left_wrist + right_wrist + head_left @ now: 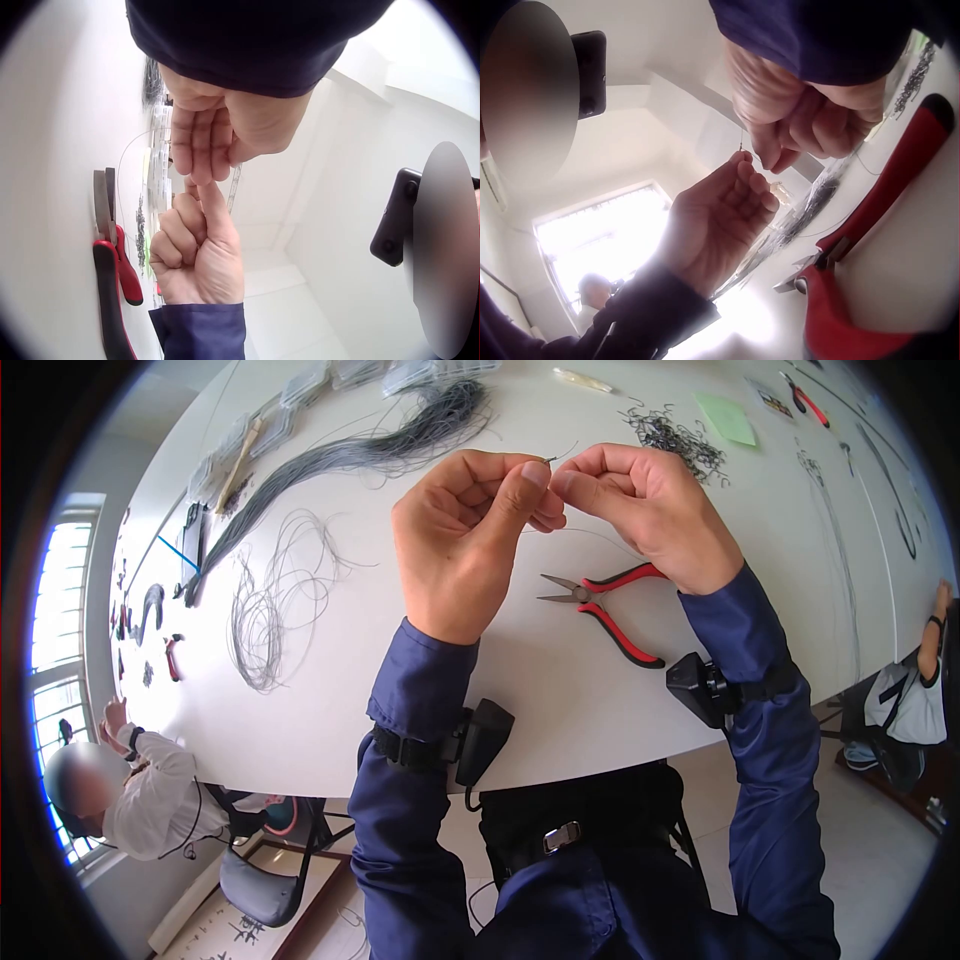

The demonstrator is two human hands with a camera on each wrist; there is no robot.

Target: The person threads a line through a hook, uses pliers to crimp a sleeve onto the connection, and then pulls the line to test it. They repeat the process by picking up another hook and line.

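Both hands are raised over the white table, fingertips close together. Between thumb and index finger, my left hand [455,545] pinches a small dark metal piece [551,459], its tip poking out above the thumb. A thin grey line [590,532] curves down below the fingertips toward the table. My right hand [650,510] pinches this line between thumb and forefinger, the other fingers curled in; the pinched part is hidden. Pliers [585,592] with red and black handles lie with their jaws spread, just below the right hand.
A loose coil of grey line [285,605] lies to the left, with a long bundle of strands [350,465] behind it. Small dark hook-like pieces [675,440] are heaped near a green paper [727,420]. Plastic boxes [350,372] stand at the back. Another person [150,790] sits at left.
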